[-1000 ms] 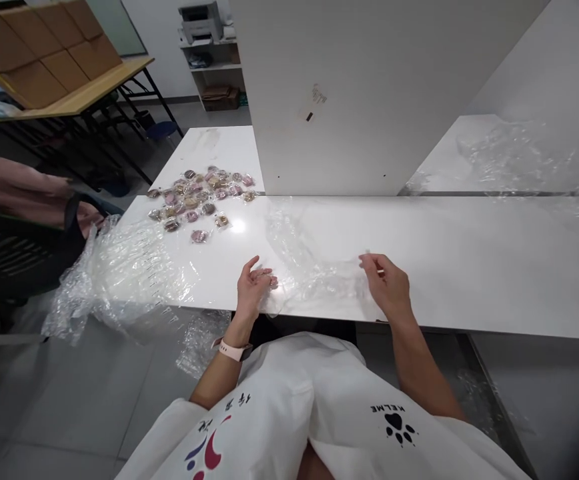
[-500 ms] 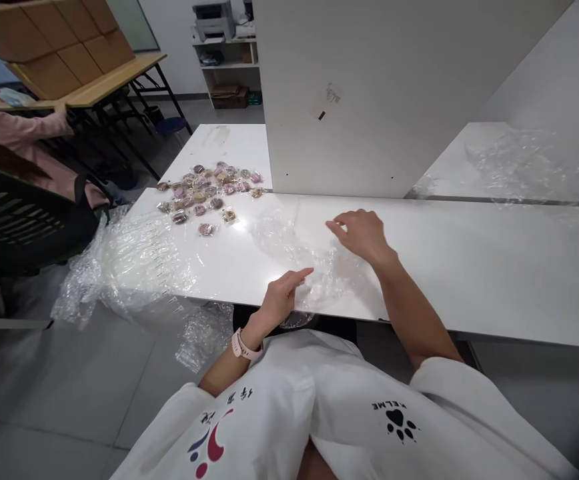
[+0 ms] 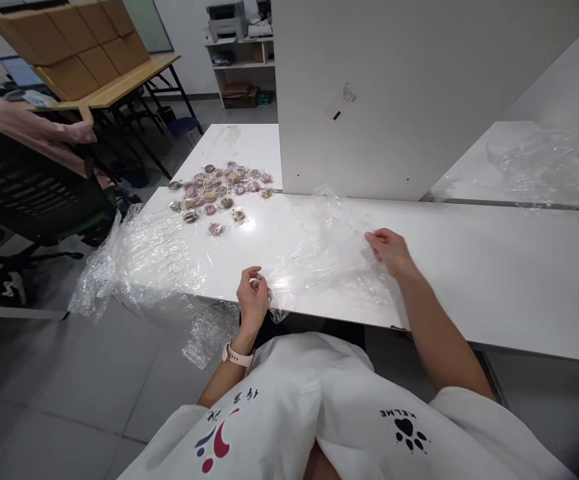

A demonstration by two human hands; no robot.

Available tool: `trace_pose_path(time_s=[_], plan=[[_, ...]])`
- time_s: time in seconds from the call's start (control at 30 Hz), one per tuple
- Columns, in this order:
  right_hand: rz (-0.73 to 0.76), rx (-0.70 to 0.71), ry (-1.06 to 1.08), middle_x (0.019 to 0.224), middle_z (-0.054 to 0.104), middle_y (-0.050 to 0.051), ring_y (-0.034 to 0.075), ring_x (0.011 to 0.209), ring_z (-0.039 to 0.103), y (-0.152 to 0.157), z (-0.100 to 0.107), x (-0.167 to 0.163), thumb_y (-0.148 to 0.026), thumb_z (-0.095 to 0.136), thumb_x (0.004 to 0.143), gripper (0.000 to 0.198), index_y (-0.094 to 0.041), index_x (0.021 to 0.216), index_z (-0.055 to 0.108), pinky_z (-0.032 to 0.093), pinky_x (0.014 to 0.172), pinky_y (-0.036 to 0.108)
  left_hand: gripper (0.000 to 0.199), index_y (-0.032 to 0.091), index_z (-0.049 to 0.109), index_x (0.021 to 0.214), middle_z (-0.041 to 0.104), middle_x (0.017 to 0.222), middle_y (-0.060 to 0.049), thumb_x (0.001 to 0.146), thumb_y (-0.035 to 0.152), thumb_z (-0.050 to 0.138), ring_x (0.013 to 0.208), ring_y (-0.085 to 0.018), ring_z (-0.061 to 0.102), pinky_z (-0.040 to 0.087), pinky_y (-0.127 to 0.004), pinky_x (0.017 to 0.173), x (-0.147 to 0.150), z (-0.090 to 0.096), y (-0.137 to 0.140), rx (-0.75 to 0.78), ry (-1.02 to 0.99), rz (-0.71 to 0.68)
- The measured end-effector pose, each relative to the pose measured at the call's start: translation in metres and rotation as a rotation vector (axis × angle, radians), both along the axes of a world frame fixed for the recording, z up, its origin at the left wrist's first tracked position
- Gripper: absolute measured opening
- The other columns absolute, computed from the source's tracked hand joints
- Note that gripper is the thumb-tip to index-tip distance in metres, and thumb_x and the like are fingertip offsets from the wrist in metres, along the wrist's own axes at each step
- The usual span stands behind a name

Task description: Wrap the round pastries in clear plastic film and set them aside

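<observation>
Near side of the white table (image 3: 499,273): crinkled clear plastic film (image 3: 314,247) lies spread before me, reaching from one hand to the other and away toward the upright white panel (image 3: 354,143) (flat sheet or bag, I cannot tell which).
Left hand (image 3: 253,292): low, by the table's near edge, fingers curled in; the film's left edge looks caught at my fingertips, drawn into bright streaks.
Right hand (image 3: 388,250): farther in and to the right, thumb and fingertips brought together on the film's right edge.
Film's weight: next to nothing, I judge; it should lift at the slightest pull.
Film's body: limp and thin, likely to wrinkle, cling and fold back on itself wherever I give it slack.
Film's surface: glossy, so probably slippery; hard tugging could stretch or tear it.
Film's holding places: opposite edges or corners, in a thumb-and-finger pinch, spread evenly; bunching the middle would only crease it.
Far left: small wrapped round pieces (image 3: 210,193), well apart from both hands.
Left end: a glossy heap of clear plastic (image 3: 142,257) drapes over the near edge.
</observation>
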State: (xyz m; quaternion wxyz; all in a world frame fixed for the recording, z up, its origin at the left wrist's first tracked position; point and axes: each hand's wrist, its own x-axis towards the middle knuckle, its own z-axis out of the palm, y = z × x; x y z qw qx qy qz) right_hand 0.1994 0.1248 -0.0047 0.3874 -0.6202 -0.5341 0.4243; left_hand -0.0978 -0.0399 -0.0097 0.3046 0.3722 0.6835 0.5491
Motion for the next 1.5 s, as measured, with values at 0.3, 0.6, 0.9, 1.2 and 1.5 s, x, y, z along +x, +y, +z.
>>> trace_pose_path(time_s=[0.3, 0.6, 0.9, 1.2, 1.5], plan=[[-0.317, 0.406, -0.745, 0.122, 0.06, 0.016, 0.032, 0.104, 0.058, -0.033, 0.032, 0.06, -0.048, 0.057, 0.086, 0.051, -0.019, 0.128, 0.058, 0.044, 0.092, 0.054, 0.025, 0.022, 0.058, 0.109, 0.059, 0.095, -0.002, 0.084, 0.023, 0.054, 0.062, -0.01, 0.055, 0.047, -0.025, 0.059, 0.004, 0.007, 0.003, -0.195, 0.279, -0.12], [0.525, 0.468, -0.88, 0.156, 0.039, 0.01, 0.032, 0.145, 0.032, -0.086, -0.02, -0.044, -0.047, 0.032, 0.102, 0.05, -0.025, 0.143, 0.051, 0.029, 0.114, 0.055, 0.06, 0.027, 0.041, 0.146, 0.01, 0.166, -0.011, 0.089, 0.04, 0.056, 0.152, -0.041, 0.0, 0.014, -0.067, 0.116, -0.064, 0.039, 0.119, -0.312, 0.823, 0.058], [0.543, 0.502, -0.899, 0.159, 0.036, 0.008, 0.031, 0.149, 0.026, -0.082, -0.038, -0.04, -0.047, 0.034, 0.103, 0.051, -0.026, 0.147, 0.047, 0.023, 0.118, 0.055, 0.039, 0.028, 0.06, 0.119, 0.049, 0.144, -0.012, 0.085, 0.046, 0.057, 0.14, -0.04, 0.028, 0.023, -0.065, 0.108, -0.086, 0.011, 0.177, -0.44, 0.847, -0.137], [0.312, 0.789, -0.738, 0.139, 0.059, 0.008, 0.027, 0.135, 0.048, -0.109, -0.012, 0.003, -0.041, 0.06, 0.093, 0.042, -0.027, 0.133, 0.058, 0.03, 0.116, 0.048, 0.02, 0.021, 0.058, 0.085, 0.058, 0.11, -0.009, 0.077, 0.005, 0.05, 0.105, -0.026, 0.052, 0.041, -0.04, 0.081, -0.071, -0.007, 0.144, -0.182, 0.866, -0.141], [-0.208, 0.604, -0.771, 0.16, 0.021, 0.019, 0.042, 0.143, 0.028, -0.179, -0.048, 0.035, -0.054, 0.063, 0.087, 0.073, -0.025, 0.149, 0.038, 0.031, 0.106, 0.063, 0.024, 0.02, 0.057, 0.087, 0.053, 0.116, -0.008, 0.077, 0.0, 0.05, 0.083, -0.014, 0.057, 0.048, -0.028, 0.066, 0.017, 0.054, 0.114, 0.29, 0.587, -0.449]])
